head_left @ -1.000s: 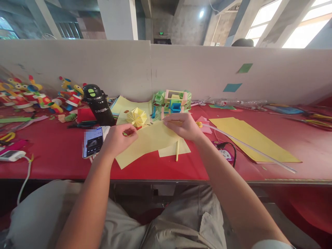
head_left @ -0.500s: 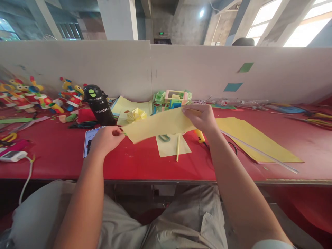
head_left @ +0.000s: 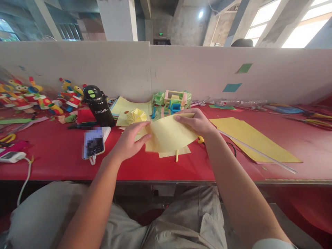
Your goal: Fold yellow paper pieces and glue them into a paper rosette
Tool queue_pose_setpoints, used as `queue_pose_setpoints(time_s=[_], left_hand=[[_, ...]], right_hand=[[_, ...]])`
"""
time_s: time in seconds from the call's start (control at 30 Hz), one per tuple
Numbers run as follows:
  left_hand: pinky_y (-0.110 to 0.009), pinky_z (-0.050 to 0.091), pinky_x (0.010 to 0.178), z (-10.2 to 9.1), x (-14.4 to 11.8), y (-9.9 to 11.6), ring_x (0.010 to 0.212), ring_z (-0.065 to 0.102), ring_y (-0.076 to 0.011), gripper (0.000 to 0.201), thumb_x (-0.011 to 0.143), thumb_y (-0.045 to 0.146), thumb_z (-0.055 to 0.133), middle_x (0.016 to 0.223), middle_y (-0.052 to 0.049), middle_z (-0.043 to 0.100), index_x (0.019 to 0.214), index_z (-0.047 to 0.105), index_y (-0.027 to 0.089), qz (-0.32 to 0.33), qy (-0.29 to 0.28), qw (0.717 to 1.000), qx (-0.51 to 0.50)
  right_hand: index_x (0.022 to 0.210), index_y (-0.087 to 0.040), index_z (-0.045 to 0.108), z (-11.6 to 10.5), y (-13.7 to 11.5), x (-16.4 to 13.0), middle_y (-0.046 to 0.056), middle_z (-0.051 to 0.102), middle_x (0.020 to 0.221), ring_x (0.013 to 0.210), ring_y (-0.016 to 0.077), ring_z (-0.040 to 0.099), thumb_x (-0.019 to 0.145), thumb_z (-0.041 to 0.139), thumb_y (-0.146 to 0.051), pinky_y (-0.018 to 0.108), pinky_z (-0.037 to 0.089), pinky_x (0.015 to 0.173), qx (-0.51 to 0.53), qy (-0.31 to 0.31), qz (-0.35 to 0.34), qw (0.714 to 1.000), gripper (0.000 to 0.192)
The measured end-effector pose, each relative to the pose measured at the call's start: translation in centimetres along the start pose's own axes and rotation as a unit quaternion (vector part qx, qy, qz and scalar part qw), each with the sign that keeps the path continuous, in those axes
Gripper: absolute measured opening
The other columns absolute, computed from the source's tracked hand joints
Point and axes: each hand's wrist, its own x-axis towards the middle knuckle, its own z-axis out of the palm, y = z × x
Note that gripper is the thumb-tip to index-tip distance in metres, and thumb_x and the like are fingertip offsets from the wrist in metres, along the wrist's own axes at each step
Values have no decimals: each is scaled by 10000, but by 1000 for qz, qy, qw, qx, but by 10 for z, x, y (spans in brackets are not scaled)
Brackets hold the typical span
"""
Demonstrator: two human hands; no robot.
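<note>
A pale yellow paper strip (head_left: 173, 134) is held up over the desk, bowed between my two hands. My right hand (head_left: 198, 122) pinches its upper right edge, thumb in front and fingers behind. At the strip's left end, my left hand (head_left: 131, 140) has thumb and fingers about the edge; the exact contact is blurred. Beneath the strip lie a small yellow sheet (head_left: 166, 154) and a thin yellow stick (head_left: 176, 156), both partly covered. A folded yellow paper fan (head_left: 137, 116) sits just beyond my left hand.
A black bottle (head_left: 100, 107) and a phone (head_left: 93, 142) stand at the left. Yellow sheets (head_left: 256, 140) lie at the right under a clear thin rod (head_left: 261, 153). Green and blue paper pieces with a frame (head_left: 175, 98) stand at the back by the white partition (head_left: 103, 65).
My left hand has moved right, toward my right hand. The strip, stretched out before, now looks shorter and bowed. The phone is uncovered.
</note>
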Motion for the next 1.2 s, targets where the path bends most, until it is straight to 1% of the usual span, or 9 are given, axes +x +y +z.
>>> queue_pose_setpoints(time_s=[0.2, 0.3, 0.43, 0.57, 0.67, 0.87, 0.97, 1.1, 1.2], left_hand=[[-318, 492, 786, 10, 1, 3, 852, 637, -202, 231, 894, 420, 602, 845, -25, 672, 849, 614, 194, -132, -1, 979, -155], [-312, 483, 748, 11, 1, -7, 820, 638, -202, 249, 826, 430, 654, 824, -20, 666, 832, 599, 187, -234, -13, 934, -270], [-357, 501, 827, 16, -1, -16, 924, 662, -243, 363, 713, 420, 747, 914, -52, 701, 949, 615, 178, -310, -14, 889, -337], [-380, 522, 840, 22, -7, -18, 978, 674, -258, 398, 754, 411, 727, 982, -73, 713, 1058, 600, 188, -314, -114, 882, -332], [-385, 555, 773, 26, -12, -22, 909, 691, -245, 408, 831, 380, 647, 962, -73, 712, 1183, 547, 199, -306, -167, 897, -271], [-416, 565, 909, 40, -10, -23, 1050, 675, -239, 405, 841, 324, 648, 1305, -119, 615, 1222, 560, 220, -194, -46, 972, -125], [-400, 561, 951, 46, -6, -8, 1208, 621, -278, 483, 881, 466, 631, 1420, -122, 555, 1298, 543, 238, -207, -84, 943, -246], [-404, 590, 898, 52, -6, 10, 1246, 602, -310, 606, 894, 526, 608, 1479, -121, 513, 1415, 432, 269, -252, -130, 874, -394], [-392, 604, 852, 56, -7, 10, 1194, 638, -294, 667, 874, 465, 641, 1454, -117, 537, 1445, 353, 276, -264, -104, 872, -400]], right_hand=[[1146, -188, 703, -6, 12, 12, 76, 746, 918, 770, 200, 713, 763, 763, -544, 290, 585, 635, 121, 77, 45, 989, 527], [1170, -159, 657, -11, 22, 13, 132, 737, 1035, 955, 232, 715, 850, 579, -681, 318, 620, 776, 229, 74, 77, 968, 617], [1142, -148, 651, -3, 44, 9, 172, 699, 1197, 1142, 262, 664, 900, 515, -653, 378, 576, 959, 262, -10, 139, 955, 577], [960, -153, 685, 14, 67, 8, 126, 746, 1051, 982, 209, 719, 846, 732, -372, 326, 591, 916, 211, -35, 183, 960, 251], [835, -149, 692, 23, 78, 9, 107, 761, 936, 848, 184, 729, 752, 825, -271, 292, 617, 802, 185, -14, 208, 960, 198], [756, -149, 714, 39, 91, 11, 99, 751, 782, 718, 222, 713, 565, 891, -531, 318, 601, 641, 112, 70, 148, 980, 462], [763, -163, 701, 52, 89, 7, 76, 726, 730, 678, 221, 689, 550, 839, -653, 315, 563, 595, 79, 68, 119, 987, 552], [571, -209, 534, 68, 82, 0, 2, 554, 531, 511, 135, 531, 725, 614, -787, 269, 442, 485, 40, 17, 61, 997, 604], [509, -224, 431, 74, 82, -1, -21, 461, 493, 475, 107, 448, 788, 567, -764, 264, 416, 480, 15, -29, 32, 999, 622]])
